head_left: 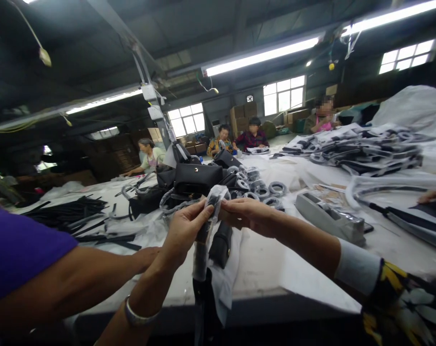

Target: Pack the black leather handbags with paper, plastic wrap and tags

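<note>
My left hand [184,230], with a bracelet at the wrist, and my right hand [247,214] pinch the top of a black strap [203,240] wrapped in clear plastic film [218,194]. The two hands meet at the film, just above the white table's [261,264] near edge. The strap hangs down past the edge. A small black pouch [221,245] lies on the table right behind the strap.
A co-worker's arm in a purple sleeve [19,250] reaches in from the left. Black handbags [198,178], wrapped rings [264,190], a grey tape dispenser [329,218], black strips [70,211] and a pile of straps [365,149] cover the table. Another hand [434,197] rests at the right; people sit farther back.
</note>
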Action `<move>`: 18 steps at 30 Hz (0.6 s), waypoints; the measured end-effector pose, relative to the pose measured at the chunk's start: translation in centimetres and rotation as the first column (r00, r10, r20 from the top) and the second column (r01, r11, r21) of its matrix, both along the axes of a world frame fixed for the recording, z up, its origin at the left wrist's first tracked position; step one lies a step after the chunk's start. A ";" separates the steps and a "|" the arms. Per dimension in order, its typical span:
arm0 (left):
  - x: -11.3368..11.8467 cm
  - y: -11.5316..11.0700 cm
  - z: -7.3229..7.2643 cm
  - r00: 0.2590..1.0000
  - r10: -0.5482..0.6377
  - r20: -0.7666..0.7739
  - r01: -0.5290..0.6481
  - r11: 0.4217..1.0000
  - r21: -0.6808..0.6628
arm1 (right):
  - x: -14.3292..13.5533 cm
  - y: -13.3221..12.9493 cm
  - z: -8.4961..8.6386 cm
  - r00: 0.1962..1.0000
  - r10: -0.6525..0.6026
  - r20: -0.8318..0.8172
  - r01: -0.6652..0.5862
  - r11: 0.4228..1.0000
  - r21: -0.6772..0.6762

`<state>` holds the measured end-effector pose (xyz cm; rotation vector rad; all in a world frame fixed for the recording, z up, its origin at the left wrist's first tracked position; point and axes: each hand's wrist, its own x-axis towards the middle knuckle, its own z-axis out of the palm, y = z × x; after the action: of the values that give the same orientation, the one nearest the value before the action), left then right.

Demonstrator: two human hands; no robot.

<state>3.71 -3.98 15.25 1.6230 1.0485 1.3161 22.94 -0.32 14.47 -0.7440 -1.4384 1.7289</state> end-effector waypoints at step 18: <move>1.2 0.1 -2.2 0.928 0.177 0.328 -0.152 0.983 -0.099 | -2.0 -0.4 -0.1 0.983 -0.183 0.023 0.181 0.981 0.072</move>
<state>4.88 -3.91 13.09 1.2205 1.0227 1.5816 20.95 -0.73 14.35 -0.8398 -1.3973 1.5270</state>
